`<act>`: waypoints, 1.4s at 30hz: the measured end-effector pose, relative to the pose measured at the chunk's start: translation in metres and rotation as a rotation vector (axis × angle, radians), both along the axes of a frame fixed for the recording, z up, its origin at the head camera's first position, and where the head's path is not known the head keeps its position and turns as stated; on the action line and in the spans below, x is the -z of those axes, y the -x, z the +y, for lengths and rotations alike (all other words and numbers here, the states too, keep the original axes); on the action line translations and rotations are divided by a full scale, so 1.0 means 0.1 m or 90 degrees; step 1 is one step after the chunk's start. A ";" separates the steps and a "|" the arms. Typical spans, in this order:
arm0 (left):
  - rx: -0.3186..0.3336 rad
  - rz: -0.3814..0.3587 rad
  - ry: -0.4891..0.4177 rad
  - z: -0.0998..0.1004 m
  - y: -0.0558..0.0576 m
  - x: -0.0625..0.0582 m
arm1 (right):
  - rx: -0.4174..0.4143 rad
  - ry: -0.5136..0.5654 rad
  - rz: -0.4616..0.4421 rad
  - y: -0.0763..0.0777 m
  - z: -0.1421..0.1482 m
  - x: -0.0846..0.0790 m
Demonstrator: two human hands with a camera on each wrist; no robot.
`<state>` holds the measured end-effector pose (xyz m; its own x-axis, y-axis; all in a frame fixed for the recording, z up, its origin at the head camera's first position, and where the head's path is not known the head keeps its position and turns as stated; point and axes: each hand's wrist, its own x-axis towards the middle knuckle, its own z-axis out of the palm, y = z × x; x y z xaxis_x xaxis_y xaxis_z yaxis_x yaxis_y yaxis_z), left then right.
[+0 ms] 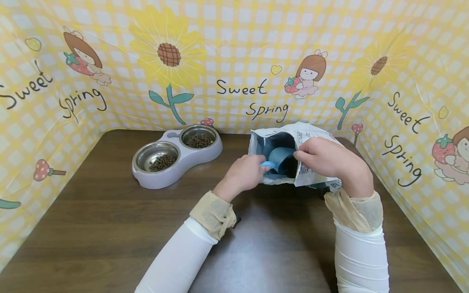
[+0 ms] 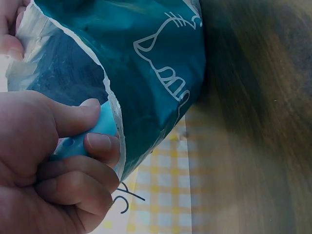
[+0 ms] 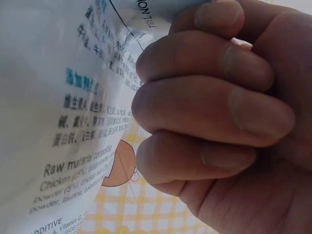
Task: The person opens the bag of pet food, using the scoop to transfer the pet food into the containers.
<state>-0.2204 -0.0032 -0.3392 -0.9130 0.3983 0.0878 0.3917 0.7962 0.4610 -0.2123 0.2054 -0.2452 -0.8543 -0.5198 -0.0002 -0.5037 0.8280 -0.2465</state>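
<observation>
My left hand (image 1: 244,173) pinches the handle of a light blue scoop (image 1: 281,156) between thumb and curled fingers. The scoop's cup is inside the open mouth of a pet food bag (image 1: 318,134), tilted with its opening toward the left. In the left wrist view the bag's teal side (image 2: 161,58) shows a white cat outline, and its torn rim passes close by my fingertips. My right hand (image 1: 327,158) grips the bag's rim on the right side of the opening. Seen from the right wrist, the fingers (image 3: 204,107) are curled beside the printed white panel (image 3: 73,117).
A lilac double feeder (image 1: 190,156) stands at the back left of the brown table (image 1: 110,236). Its two steel bowls each hold some brown kibble (image 1: 163,162). A yellow checked cloth (image 1: 234,61) with flowers and lettering hangs behind and along both sides.
</observation>
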 end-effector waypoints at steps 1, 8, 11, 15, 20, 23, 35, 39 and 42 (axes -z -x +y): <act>-0.004 -0.004 -0.002 0.00 0.00 -0.01 | -0.004 -0.001 0.000 0.00 0.00 0.00; -0.018 -0.034 -0.043 0.01 -0.01 -0.02 | -0.021 0.002 0.003 0.01 0.01 -0.01; -0.021 -0.046 -0.059 0.01 -0.01 -0.01 | -0.027 0.002 -0.001 0.00 0.02 -0.01; -0.027 -0.069 -0.077 -0.01 0.01 0.00 | -0.025 0.003 -0.004 0.01 0.02 -0.01; -0.032 -0.101 -0.105 -0.04 0.01 -0.01 | -0.013 0.003 -0.001 0.01 0.01 0.02; -0.040 -0.104 -0.111 -0.05 0.00 -0.03 | -0.014 0.003 0.003 0.01 0.01 0.02; -0.045 -0.115 -0.137 -0.08 0.05 -0.01 | -0.021 -0.005 -0.005 0.02 0.01 0.00; -0.045 -0.115 -0.133 -0.08 0.06 0.00 | -0.032 -0.002 -0.007 0.01 0.02 -0.01; -0.046 -0.113 -0.136 -0.08 0.06 0.00 | -0.034 0.000 -0.010 0.01 0.02 -0.02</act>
<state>-0.2267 -0.0108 -0.3388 -0.9468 0.3217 -0.0012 0.2358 0.6966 0.6776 -0.2134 0.2073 -0.2435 -0.8250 -0.5649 -0.0130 -0.5436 0.7997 -0.2551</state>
